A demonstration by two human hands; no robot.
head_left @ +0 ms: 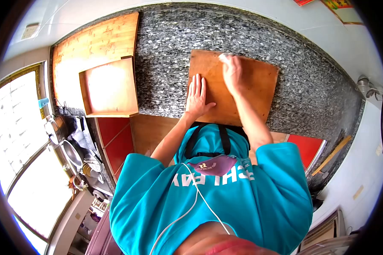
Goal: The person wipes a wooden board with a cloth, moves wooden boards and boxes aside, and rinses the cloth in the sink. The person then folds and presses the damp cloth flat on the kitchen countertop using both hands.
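A brown wooden board (pixel 252 89) lies on the speckled granite counter (pixel 170 42), near its front edge. My left hand (pixel 196 98) rests flat on the left part of the board, fingers stretched out and thumb spread, holding nothing. Near the board's far edge, my right hand (pixel 232 74) is closed on a small white cloth (pixel 224 57), which touches the board. Only a bit of the cloth shows beyond my fingers.
A shallow wooden tray (pixel 83 91) and a large bamboo board (pixel 98 38) are on the left of the counter. Pots (pixel 57 129) hang or stand at the far left by the window. A wooden-handled tool (pixel 332 155) lies at the right.
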